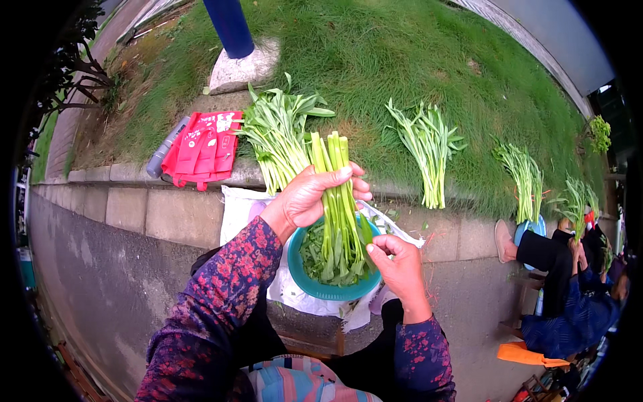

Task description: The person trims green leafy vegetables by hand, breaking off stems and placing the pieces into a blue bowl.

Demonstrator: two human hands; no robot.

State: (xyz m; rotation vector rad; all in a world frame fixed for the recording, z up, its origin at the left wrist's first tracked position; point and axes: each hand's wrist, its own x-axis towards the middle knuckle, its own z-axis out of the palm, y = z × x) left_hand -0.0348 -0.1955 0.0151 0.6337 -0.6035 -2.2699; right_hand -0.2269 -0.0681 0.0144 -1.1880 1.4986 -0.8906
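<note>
My left hand (309, 194) is closed round a bundle of leafy green vegetable stalks (339, 214), their pale cut ends pointing up and away from me. The leafy ends hang down over a teal basin (333, 292). Thumb and forefinger of my right hand (400, 268) are pinched on a green leaf (366, 231) at the bundle's right side. Loose torn leaves (312, 251) lie in the basin below, partly hidden by the stalks. The basin stands on a white sheet (284, 285) between my knees.
A larger heap of greens (278, 137) lies on the kerb ahead, beside a red bag (204, 147) and a grey bottle (166, 149). More bunches (429, 151) rest on the grass to the right. At far right another person (569, 315) sits handling greens. A blue post (230, 27) rises from a stone base.
</note>
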